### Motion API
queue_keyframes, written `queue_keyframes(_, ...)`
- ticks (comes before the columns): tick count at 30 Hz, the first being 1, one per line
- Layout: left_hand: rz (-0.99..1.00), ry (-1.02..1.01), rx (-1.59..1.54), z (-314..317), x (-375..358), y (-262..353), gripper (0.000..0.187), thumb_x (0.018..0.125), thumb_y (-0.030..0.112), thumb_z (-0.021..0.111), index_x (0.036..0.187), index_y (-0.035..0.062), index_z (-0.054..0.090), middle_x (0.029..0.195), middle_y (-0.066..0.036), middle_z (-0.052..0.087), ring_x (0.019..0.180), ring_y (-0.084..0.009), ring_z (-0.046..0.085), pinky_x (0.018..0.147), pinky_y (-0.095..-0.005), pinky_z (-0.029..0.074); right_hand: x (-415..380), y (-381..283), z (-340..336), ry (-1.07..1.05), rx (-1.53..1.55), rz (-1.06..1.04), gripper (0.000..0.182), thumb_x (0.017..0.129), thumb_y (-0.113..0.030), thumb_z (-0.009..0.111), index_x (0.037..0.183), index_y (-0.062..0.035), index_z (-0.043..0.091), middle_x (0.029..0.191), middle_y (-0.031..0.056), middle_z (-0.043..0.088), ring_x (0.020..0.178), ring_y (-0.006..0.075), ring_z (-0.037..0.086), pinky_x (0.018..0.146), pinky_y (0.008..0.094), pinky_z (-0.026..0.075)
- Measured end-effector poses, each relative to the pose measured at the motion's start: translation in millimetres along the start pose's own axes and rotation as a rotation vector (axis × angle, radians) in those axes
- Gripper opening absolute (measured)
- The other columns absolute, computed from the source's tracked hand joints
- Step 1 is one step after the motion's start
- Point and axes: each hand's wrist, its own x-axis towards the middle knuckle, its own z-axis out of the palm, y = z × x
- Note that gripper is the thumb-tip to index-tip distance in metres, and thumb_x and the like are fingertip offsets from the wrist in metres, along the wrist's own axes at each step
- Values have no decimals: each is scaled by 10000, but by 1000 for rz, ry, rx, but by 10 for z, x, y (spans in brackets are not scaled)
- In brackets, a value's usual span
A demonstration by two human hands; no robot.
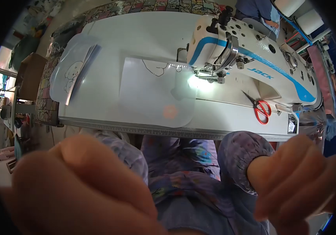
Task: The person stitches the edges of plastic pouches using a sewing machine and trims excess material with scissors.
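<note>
My left hand [81, 184] is raised very close to the camera, large and blurred, with its fingers curled and pressed together. My right hand [301, 180] is lifted at the lower right, fingers bent inward and slightly smeared. Whatever either hand might hold is hidden. Beyond them, on the white table, lies a translucent plastic sheet [152, 94] with black outline drawing and an orange patch near its lower edge. Its right edge reaches under the lit needle area of a white and blue sewing machine [250, 58]. Neither hand touches the sheet or machine.
Red-handled scissors [262, 111] rest right of the needle area. More sheets with a drawn figure [72, 74] lie at the table's left. A ruler strip [144, 128] runs along the front edge. Thread cones [309, 21] and another person's arm [268, 11] are behind the machine.
</note>
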Motion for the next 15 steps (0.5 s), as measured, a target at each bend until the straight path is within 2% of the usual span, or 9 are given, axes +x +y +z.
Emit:
queue_keyframes(1,-29,-10,42,-116,219,556,109,971,67,667,1068,44,712,884,-33,547,703,-140,495,599,-287,392,63,33,-32,-20,33,7,164,922,-45,707,1065,28,677,804,143,678,598,197,631,511,298,476)
queue_keyframes(2,-58,-20,82,-132,239,579,109,973,69,665,1070,44,710,885,-33,546,705,-140,495,600,-287,392,103,-18,-93,-41,65,12,169,924,-51,710,1073,21,676,822,144,679,613,199,635,524,301,481)
queue_keyframes(5,-147,-95,221,-105,272,557,111,977,73,660,1074,44,706,889,-34,545,710,-141,494,604,-288,393,147,-26,-165,-116,169,75,184,932,-68,717,1097,1,674,876,146,679,660,206,646,562,309,498)
queue_keyframes(7,-203,-127,314,-38,195,243,112,980,76,657,1077,44,703,892,-34,544,714,-142,493,607,-288,393,90,-91,-463,-153,235,103,195,936,-80,722,1113,-13,673,912,148,680,690,210,653,587,315,509)
queue_keyframes(15,-318,-150,605,47,-79,313,117,992,87,643,1090,43,690,903,-36,539,727,-144,491,618,-290,394,277,-345,-735,-268,336,148,240,956,-127,741,1176,-67,667,1056,154,682,814,228,682,687,338,553)
